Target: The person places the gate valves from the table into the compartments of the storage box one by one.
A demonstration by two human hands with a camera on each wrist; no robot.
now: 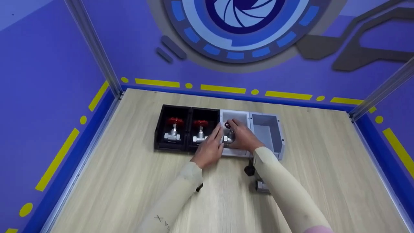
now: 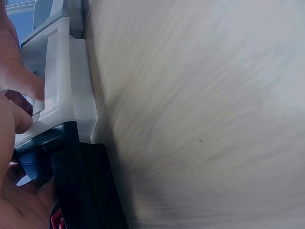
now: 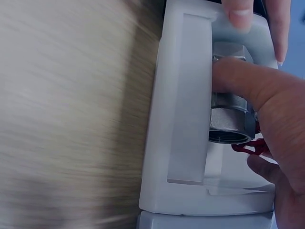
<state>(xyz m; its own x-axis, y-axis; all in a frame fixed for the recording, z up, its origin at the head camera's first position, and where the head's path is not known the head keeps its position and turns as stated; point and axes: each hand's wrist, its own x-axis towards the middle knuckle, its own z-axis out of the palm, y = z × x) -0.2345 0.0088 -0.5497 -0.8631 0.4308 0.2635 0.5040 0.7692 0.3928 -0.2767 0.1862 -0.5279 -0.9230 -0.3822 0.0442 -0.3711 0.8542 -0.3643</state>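
My right hand (image 1: 243, 136) grips a metal valve (image 3: 228, 112) with a dark red handwheel (image 1: 227, 125) inside the white bin (image 1: 235, 152). The right wrist view shows the thumb on the valve body and other fingers by the handwheel; an open threaded end is visible. My left hand (image 1: 209, 149) rests at the wall between the white bin and the adjacent black bin (image 1: 207, 115), its fingers extended along that edge. One of its fingertips (image 3: 239, 19) reaches over the white bin. A valve with a red handwheel (image 1: 200, 123) sits upright in this black bin, partly hidden by the left hand.
The outer black bin (image 1: 164, 111) holds another red-wheeled valve (image 1: 173, 133). A grey bin (image 1: 262, 129) adjoins the white one on the right. A metal fitting (image 1: 261, 186) lies on the wooden table (image 1: 113, 181), partly under my right forearm, near a black knob-like piece (image 1: 249, 170). Blue panels enclose the table.
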